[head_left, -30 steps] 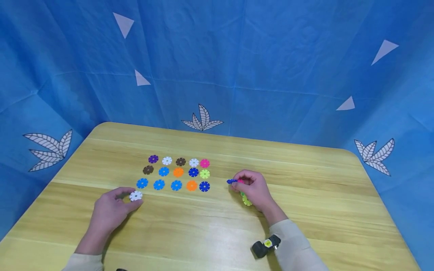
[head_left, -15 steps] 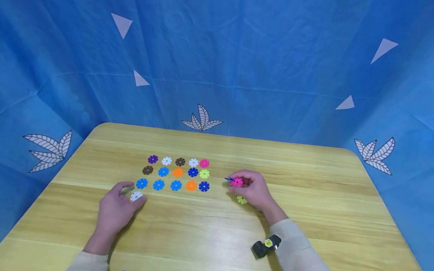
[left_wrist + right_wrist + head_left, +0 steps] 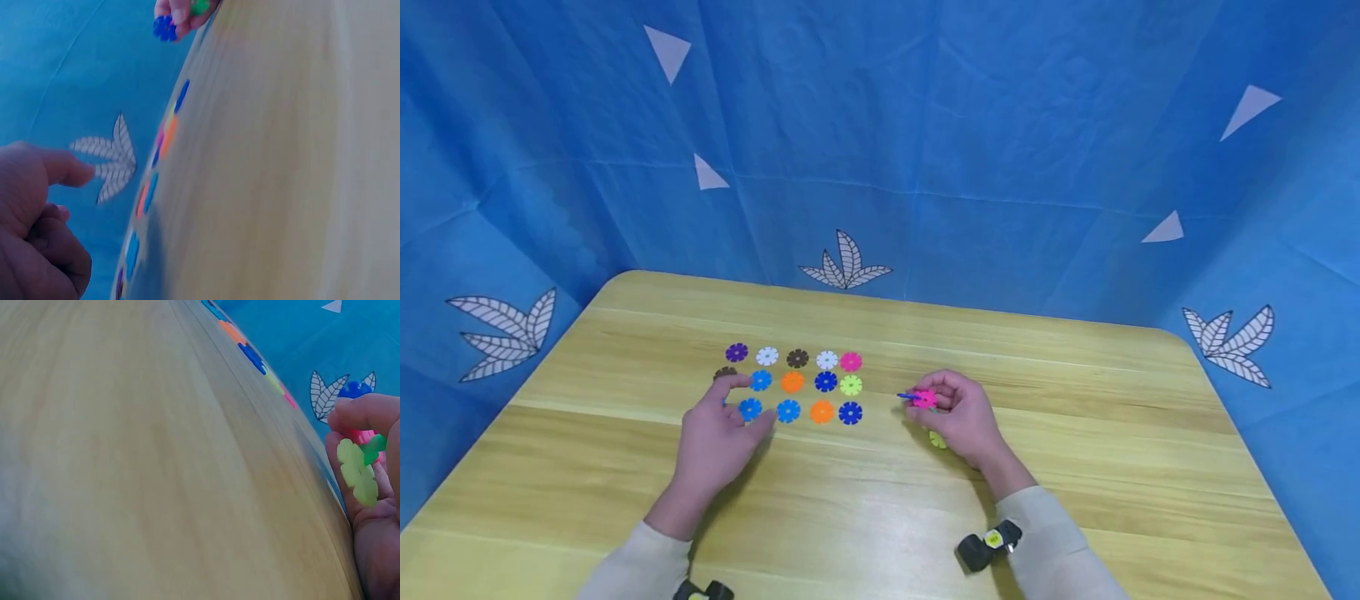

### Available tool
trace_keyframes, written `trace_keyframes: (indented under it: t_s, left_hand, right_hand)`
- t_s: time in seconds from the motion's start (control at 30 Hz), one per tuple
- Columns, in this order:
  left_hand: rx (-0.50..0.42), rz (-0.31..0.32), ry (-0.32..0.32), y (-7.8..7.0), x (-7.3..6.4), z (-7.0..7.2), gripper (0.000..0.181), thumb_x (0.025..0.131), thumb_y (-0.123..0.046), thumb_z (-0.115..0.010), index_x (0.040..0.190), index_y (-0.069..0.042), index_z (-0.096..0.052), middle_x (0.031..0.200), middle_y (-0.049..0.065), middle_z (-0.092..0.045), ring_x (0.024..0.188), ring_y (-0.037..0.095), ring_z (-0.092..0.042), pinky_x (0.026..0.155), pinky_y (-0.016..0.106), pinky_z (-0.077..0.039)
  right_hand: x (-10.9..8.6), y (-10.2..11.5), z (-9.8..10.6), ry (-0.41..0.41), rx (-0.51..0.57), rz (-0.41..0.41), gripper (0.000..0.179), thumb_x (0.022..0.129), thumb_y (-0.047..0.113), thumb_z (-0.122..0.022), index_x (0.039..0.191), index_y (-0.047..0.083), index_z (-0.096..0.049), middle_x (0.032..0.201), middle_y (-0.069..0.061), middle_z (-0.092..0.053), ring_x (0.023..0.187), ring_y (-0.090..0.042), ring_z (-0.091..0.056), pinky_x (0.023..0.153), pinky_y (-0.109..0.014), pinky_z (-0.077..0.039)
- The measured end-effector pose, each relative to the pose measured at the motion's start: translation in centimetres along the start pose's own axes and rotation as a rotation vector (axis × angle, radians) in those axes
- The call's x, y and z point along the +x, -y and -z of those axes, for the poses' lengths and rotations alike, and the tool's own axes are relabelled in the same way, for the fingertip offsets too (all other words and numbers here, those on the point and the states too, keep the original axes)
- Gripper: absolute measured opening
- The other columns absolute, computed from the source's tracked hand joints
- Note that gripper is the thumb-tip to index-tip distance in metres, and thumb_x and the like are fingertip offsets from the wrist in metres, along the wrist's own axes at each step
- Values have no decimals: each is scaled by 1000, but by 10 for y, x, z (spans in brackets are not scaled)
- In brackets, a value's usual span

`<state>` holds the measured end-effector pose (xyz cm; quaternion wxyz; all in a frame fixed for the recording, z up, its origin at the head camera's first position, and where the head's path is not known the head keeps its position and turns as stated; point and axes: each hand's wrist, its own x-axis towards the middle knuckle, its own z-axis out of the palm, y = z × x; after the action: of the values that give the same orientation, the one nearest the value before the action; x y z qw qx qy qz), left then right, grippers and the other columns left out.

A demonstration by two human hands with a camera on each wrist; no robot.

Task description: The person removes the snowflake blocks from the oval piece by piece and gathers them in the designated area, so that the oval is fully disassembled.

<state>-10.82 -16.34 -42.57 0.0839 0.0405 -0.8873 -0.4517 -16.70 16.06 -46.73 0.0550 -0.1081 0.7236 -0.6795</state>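
Observation:
My right hand (image 3: 961, 421) pinches a small chain of linked plastic snowflake discs, close over the table's middle. A dark blue disc (image 3: 165, 29) leads it, seen nearly edge-on in the head view. Behind it come a pink disc (image 3: 927, 400), a green disc (image 3: 374, 449) and a yellow-green disc (image 3: 357, 472). My left hand (image 3: 715, 437) hovers over the left end of the loose discs, thumb and index finger spread, holding nothing. A light blue disc (image 3: 750, 409) shows between those two fingertips. The white disc seen earlier is hidden by this hand.
Loose notched discs lie flat in rows left of centre, among them an orange disc (image 3: 822, 412), a dark blue one (image 3: 850, 413) and a purple one (image 3: 737, 352). The wooden table (image 3: 1075, 400) meets a blue cloth backdrop (image 3: 1000, 167) at its far edge.
My left hand has let go of the white disc and moved right and away from me, over the rows. My right hand has turned the linked discs, so the pink one shows more.

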Motion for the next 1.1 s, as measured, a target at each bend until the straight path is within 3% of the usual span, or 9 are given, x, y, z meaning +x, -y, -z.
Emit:
trace_keyframes:
  t_s: [0.13, 0.37, 0.57, 0.83, 1.1]
  left_hand:
    - [-39, -31, 33, -11, 4, -12, 52, 85, -13, -80, 129, -1, -56, 53, -5, -32, 45, 11, -25, 42, 24, -24]
    - [-69, -50, 108, -34, 11, -32, 52, 84, -13, -79, 130, -3, -57, 53, -4, -34, 45, 12, -28, 42, 24, -22]
    - [-70, -103, 151, -50, 17, -49, 48, 85, -13, -78, 128, -4, -59, 52, -5, -32, 45, 11, -27, 43, 24, -22]
    - [-69, -190, 216, -61, 23, -75, 35, 86, -9, -75, 118, -2, -65, 51, -6, -32, 43, 9, -26, 42, 24, -22]
    - [-83, -193, 316, -68, 27, -96, 24, 88, -7, -73, 111, -3, -69, 50, -5, -36, 41, 10, -29, 40, 23, -23]
  right_hand:
    - [0, -1, 0, -16, -9, 18, 32, 77, -10, -80, 107, -5, -71, 98, -18, -72, 85, -27, -72, 65, -30, -57]
    - [1, -2, 0, 10, -12, 68, 43, 77, -20, -70, 119, -8, -68, 110, -22, -70, 97, -27, -69, 79, -31, -56]
    - [0, 0, 1, 14, -89, 44, 41, 81, -13, -73, 120, -4, -67, 106, -16, -71, 91, -23, -69, 73, -26, -55]
    - [1, 2, 0, 19, -34, 15, 36, 80, -11, -77, 113, -5, -64, 99, -18, -69, 86, -22, -68, 73, -27, -56]
    - [0, 4, 0, 34, -30, 12, 35, 80, -6, -80, 113, -3, -67, 100, -16, -70, 86, -24, -69, 73, -30, -57]
